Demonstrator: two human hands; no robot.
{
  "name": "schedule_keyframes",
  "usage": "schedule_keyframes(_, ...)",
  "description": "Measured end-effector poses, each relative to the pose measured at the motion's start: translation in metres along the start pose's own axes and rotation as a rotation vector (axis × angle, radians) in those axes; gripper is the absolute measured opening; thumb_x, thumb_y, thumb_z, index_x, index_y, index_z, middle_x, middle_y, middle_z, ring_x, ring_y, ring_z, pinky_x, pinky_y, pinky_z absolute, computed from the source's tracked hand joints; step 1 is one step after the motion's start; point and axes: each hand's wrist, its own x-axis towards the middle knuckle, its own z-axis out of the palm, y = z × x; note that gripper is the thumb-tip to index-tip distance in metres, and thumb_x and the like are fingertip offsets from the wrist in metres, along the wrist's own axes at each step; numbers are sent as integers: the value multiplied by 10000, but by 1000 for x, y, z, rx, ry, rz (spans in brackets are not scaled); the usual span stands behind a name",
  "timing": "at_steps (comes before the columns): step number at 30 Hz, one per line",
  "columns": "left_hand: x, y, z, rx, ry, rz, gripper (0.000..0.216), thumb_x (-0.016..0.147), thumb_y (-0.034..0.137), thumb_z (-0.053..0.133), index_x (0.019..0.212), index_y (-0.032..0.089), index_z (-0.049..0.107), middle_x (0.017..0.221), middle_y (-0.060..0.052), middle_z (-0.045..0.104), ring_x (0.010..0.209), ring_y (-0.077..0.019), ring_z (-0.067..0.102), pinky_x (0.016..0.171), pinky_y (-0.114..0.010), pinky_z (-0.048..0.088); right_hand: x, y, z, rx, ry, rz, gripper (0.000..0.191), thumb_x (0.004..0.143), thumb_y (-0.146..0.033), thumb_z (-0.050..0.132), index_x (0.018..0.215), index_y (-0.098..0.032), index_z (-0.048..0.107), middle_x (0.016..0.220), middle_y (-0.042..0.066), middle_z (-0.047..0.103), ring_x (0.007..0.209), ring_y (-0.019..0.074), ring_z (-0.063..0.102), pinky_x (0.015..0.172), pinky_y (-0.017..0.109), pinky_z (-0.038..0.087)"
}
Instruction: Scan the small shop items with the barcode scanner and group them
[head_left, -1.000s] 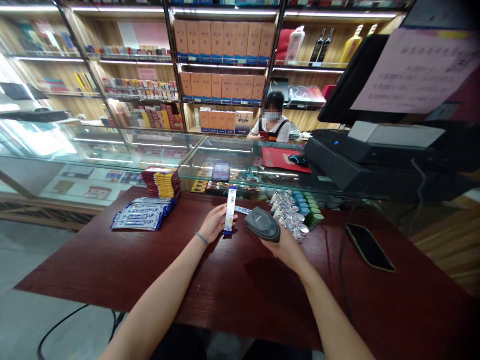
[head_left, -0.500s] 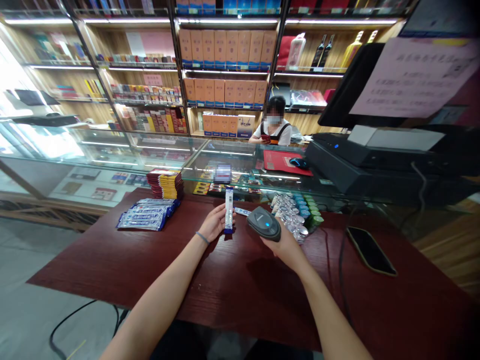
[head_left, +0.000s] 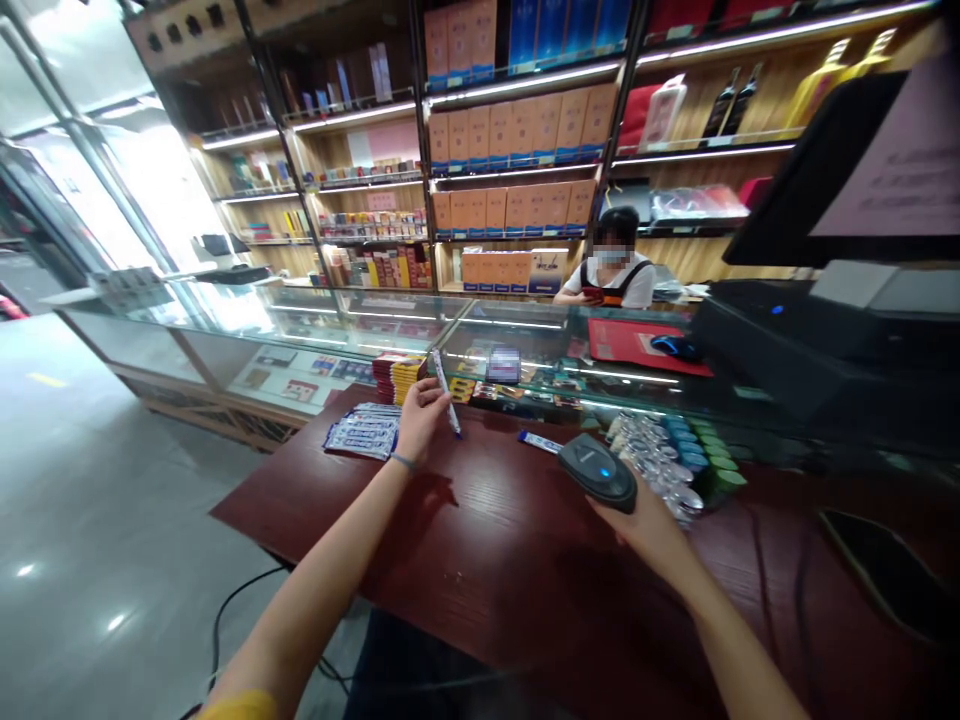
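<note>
My left hand (head_left: 422,415) is closed on a slim blue-and-white packet (head_left: 446,393), held tilted above the dark red table. In my right hand (head_left: 641,510) is a black barcode scanner (head_left: 598,472) with a blue light on top, my fingers wrapped round its handle. A similar blue-and-white packet (head_left: 538,441) lies on the table just left of the scanner, partly hidden by it. Several more such packets (head_left: 361,431) lie side by side in a group beyond my left wrist. Behind them stands a stack of red and yellow packets (head_left: 399,380).
Silver, blue and green capped containers (head_left: 660,455) stand in rows beside my right hand. A phone (head_left: 885,570) lies at the right. A glass display counter (head_left: 420,325) runs behind the table (head_left: 480,530). Beyond it, a person (head_left: 611,270) holds a phone. A monitor (head_left: 817,170) rises at right.
My left hand has moved left with its packet, toward the group of packets, and the packet has turned edge-on. The view has swung left. The scanner remains in my right hand.
</note>
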Motion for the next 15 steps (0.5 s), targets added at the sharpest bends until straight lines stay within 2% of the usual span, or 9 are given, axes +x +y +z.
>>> schedule_keyframes(4,11,20,-52,235,86,99,518,675,378,862,1105,199,635,988,-47,674,789,-147,665,620,-222,548,-2,-6,0,9,11,8,456,812,-443,692,1200,-229,583,897,55,744,886,282,732,632,331,557)
schedule_keyframes(8,17,32,-103,480,99,217,413,733,368,820,1091,212,685,1015,-59,704,869,-183,685,775,-290,568,0,-1,-1,-16,-25,0,458,795,-445,710,1178,-224,587,869,57,737,865,289,734,560,316,526)
schedule_keyframes(12,14,37,-149,812,-31,322,342,816,346,735,1133,231,678,1131,-69,711,960,-220,695,862,-333,553,2,9,2,-12,28,7,451,763,-472,727,1124,-229,608,851,56,742,787,276,731,525,309,512)
schedule_keyframes(15,8,37,-179,1102,-174,395,330,875,321,660,1201,268,662,1200,-64,700,1072,-246,672,917,-350,534,1,12,4,-9,42,16,455,744,-472,745,1108,-231,616,741,23,718,603,231,684,464,292,472)
